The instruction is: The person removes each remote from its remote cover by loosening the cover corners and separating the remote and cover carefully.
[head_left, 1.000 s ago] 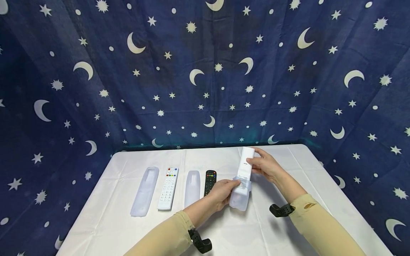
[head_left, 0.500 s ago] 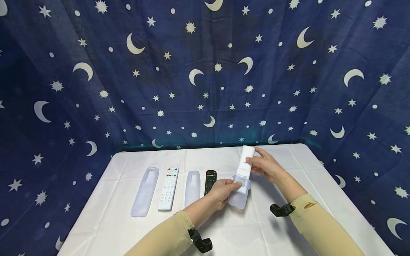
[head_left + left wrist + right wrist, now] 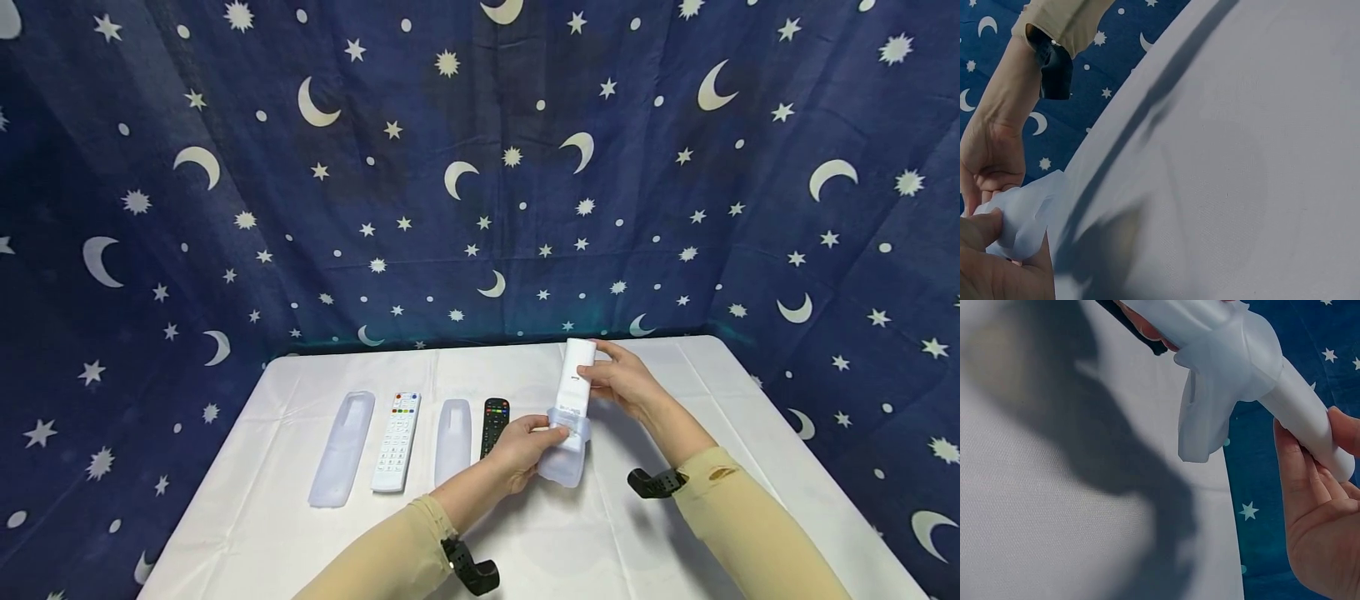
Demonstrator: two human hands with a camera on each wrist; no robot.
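A white remote control [image 3: 574, 375] is held up at the right of the table, its lower part inside a translucent silicone cover [image 3: 562, 467]. My left hand [image 3: 516, 452] pinches the cover near its bunched rim, thumb on top. The remote's upper end is gripped by my right hand [image 3: 621, 385], between thumb and fingers. In the right wrist view the cover [image 3: 1250, 356] is folded back around the remote [image 3: 1300, 409], with a loose flap hanging down. The left wrist view shows the thumb pressing the cover [image 3: 1025, 212]; the remote is mostly hidden there.
On the white table [image 3: 255, 517] lie a flat translucent cover [image 3: 342, 450], a white remote with buttons up [image 3: 396, 442], another translucent cover [image 3: 453, 437] and a black remote [image 3: 493, 423]. The left forearm partly hides the last two. A dark blue star-patterned curtain [image 3: 405, 200] stands behind.
Both hands keep their hold on the remote and cover. The remote and cover tilt and shift slightly, and the cover's rim stays bunched. The items on the table have not moved.
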